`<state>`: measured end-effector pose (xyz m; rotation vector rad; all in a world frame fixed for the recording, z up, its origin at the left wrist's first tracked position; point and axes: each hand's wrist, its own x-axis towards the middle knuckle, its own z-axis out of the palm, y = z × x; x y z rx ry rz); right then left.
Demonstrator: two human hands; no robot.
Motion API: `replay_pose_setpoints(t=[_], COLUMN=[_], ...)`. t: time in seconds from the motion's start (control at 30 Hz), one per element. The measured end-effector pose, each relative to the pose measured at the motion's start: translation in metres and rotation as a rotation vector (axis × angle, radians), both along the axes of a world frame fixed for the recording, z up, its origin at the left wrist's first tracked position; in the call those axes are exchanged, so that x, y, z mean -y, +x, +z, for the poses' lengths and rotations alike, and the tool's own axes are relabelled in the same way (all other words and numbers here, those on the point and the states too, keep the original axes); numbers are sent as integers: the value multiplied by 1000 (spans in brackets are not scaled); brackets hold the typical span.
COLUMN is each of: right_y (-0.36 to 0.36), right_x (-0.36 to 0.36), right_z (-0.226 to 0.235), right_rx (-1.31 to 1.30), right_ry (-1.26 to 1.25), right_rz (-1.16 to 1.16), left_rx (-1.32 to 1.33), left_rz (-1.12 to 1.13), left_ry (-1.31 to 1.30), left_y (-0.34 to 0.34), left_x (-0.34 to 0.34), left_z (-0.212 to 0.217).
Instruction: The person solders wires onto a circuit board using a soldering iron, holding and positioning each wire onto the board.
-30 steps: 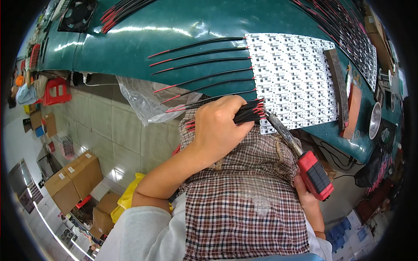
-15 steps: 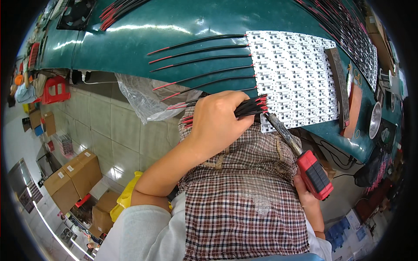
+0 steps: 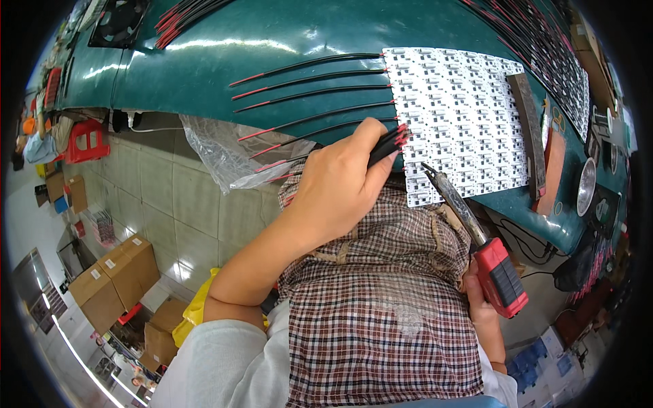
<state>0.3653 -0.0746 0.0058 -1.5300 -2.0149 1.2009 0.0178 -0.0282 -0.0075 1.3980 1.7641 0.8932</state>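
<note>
My left hand (image 3: pixel 338 178) is closed round a bundle of short black wires with red ends (image 3: pixel 388 146). The bundle's tips meet the left edge of a white circuit board panel (image 3: pixel 462 115), which is covered in rows of small parts. Several black wires (image 3: pixel 320 90) extend leftward from that same edge, spaced apart. My right hand (image 3: pixel 480 302) grips the red and black handle of a soldering iron (image 3: pixel 500 277). Its dark tip points up and left, over the panel's lower left part; whether it touches cannot be made out.
A dark metal bar (image 3: pixel 527 132) lies across the panel's right edge, beside a brown strip (image 3: pixel 549 173) and a round metal dish (image 3: pixel 585 187). More wired panels (image 3: pixel 561 81) lie at the far right. A clear plastic bag (image 3: pixel 231 153) hangs at the green table's (image 3: pixel 177 75) edge.
My left hand has shifted slightly up with the wire bundle, away from the iron. The soldering iron has moved a little right, and its tip has risen and parted from the wire ends.
</note>
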Motion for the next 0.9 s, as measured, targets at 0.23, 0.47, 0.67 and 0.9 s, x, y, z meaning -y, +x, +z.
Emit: replay_pose_setpoints(t=[0.23,0.47,0.67,0.9], right_y=[-1,-18,-30,-34], right_x=[0,-19,-26,-20], right_z=[7,20,25,27], right_rx=[49,-16,-109,-67], right_ry=[48,168,207,128], right_rz=[24,132,218,115], left_rx=[-136,-145,-164,-198], left_rz=[76,28,42,32], left_ry=[74,94,78,89], left_y=[-7,0,17,20], left_x=[2,13,25,24], left_z=[7,30,5,-5])
